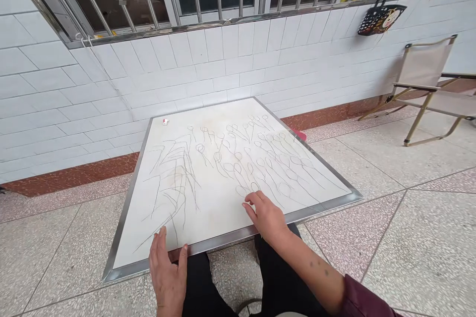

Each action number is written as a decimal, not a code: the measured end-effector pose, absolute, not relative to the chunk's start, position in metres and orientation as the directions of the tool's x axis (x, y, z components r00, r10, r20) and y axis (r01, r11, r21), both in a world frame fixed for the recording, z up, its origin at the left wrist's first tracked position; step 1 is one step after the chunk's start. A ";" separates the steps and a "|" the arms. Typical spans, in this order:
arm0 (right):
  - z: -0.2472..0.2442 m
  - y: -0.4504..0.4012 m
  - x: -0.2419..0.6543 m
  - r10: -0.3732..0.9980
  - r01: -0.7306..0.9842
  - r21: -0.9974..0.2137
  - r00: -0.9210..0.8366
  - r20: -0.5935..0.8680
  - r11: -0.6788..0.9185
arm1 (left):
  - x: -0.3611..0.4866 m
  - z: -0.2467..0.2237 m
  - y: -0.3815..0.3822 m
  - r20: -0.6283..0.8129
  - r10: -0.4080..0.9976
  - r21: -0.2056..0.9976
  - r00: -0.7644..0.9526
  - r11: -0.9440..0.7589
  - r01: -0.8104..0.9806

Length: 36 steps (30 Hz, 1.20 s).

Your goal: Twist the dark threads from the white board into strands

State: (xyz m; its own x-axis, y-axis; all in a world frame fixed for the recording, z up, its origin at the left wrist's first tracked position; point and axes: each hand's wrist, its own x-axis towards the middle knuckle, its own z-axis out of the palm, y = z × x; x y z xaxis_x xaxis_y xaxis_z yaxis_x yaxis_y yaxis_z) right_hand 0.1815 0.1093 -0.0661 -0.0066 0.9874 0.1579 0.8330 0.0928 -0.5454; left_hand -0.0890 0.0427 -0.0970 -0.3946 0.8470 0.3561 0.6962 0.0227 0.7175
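A white table (219,208) with a metal edge stands before me. Thin dark wires lie on it: bent, mostly straight pieces (180,161) at the left and several looped pieces (238,168) from the middle to the right. My left hand (167,267) is at the near left edge, thumb and fingers apart, with nothing visible in it. Over the near edge, right of the middle, my right hand (266,213) has its thumb and forefinger curled close together beside the nearest looped wires. Whatever lies between those fingertips is too small to make out.
A small white and red object (165,122) sits at the table's far left corner. Beyond the table is a white tiled wall (208,67) with barred windows. A black basket (381,19) hangs at the right above a folding chair (426,67). My knees are under the near edge.
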 end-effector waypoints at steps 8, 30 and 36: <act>-0.083 0.120 0.196 0.997 0.956 -0.286 -0.045 0.057 0.060 | -0.109 -0.124 0.058 0.437 0.874 0.407 -0.211 0.017 0.913; -0.011 0.086 0.190 0.899 0.695 -0.583 -0.232 0.372 0.421 | -0.001 0.008 0.074 -0.171 0.974 0.979 -0.146 0.151 -0.137; 0.006 0.064 0.179 0.843 0.667 -0.542 -0.265 0.468 0.511 | 0.017 0.030 0.062 -0.161 0.967 0.948 -0.197 0.095 -0.304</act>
State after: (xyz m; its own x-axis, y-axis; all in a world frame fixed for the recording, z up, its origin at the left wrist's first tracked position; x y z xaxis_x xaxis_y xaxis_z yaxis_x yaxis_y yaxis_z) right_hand 0.1793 0.0642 0.0064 -0.2655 0.8430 0.4678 0.6669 0.5110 -0.5424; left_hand 0.0170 0.0616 0.0300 -0.1968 0.9672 -0.1606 -0.3043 0.0955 0.9478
